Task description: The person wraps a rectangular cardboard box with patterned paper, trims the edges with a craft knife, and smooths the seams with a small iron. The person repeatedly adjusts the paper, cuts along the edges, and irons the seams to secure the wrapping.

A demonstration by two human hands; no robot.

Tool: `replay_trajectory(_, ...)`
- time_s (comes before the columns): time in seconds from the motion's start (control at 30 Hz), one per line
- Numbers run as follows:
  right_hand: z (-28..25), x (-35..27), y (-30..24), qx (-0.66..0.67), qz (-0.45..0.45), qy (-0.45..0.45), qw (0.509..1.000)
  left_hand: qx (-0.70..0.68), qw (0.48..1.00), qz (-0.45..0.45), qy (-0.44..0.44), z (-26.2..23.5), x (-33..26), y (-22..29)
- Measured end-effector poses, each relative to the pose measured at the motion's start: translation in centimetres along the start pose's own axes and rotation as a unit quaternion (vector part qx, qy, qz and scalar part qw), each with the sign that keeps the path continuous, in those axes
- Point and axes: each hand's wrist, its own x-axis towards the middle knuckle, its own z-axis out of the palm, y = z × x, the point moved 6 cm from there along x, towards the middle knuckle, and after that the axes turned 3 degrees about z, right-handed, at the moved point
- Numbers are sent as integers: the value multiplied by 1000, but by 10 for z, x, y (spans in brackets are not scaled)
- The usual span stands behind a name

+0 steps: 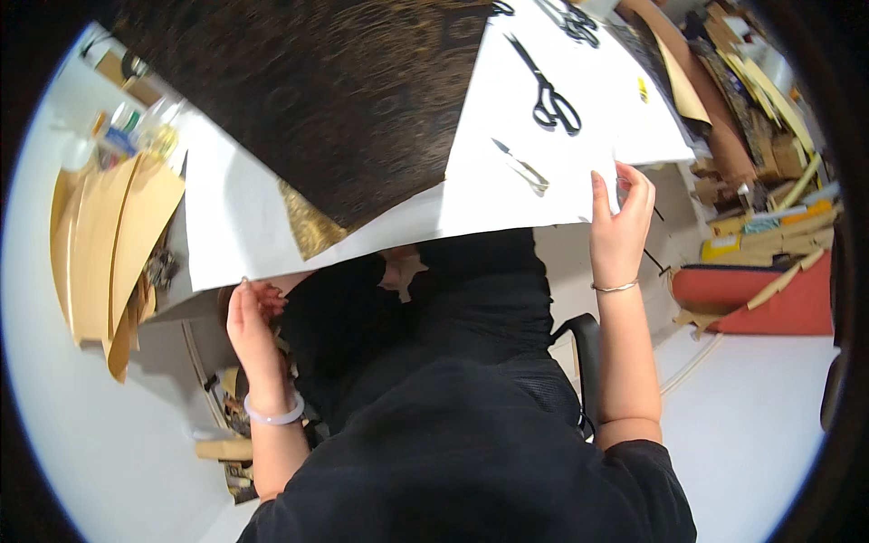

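Note:
A large white sheet (407, 233) spans the work surface, its near edge running across in front of my body. At its near left corner my left hand (253, 330) pinches the edge at the fingertips, the other fingers curled below. My right hand (623, 213) grips the right part of the near edge, thumb on top and fingers round the side. On the sheet lies a dark brown patterned piece of material (326, 100), with a gold-toned patch (310, 226) at its near corner. Large black-handled scissors (543, 86) and a small pair of metal snips (521, 167) rest nearer my right hand.
More scissors (575, 23) lie at the far edge, with a small yellow item (643, 89) to their right. Tan curved sheets (113, 240) stand at left beside bottles (127, 127). Rolls and scraps (778, 136) crowd the right, above a red roll (769, 294). A chair armrest (584, 353) is beside me.

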Motion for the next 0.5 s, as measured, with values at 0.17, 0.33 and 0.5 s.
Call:
replay_trajectory(0.17, 33, -41, 100, 326, 440, -220, 807, -30, 984, -165, -51, 16, 8, -5)
replay_trajectory(0.33, 62, -61, 108, 455, 476, -279, 699, -61, 976, -197, -65, 21, 21, -29)
replay_trajectory(0.5, 93, -61, 112, 465, 488, -276, 685, -79, 979, -174, -72, 15, 30, -42)
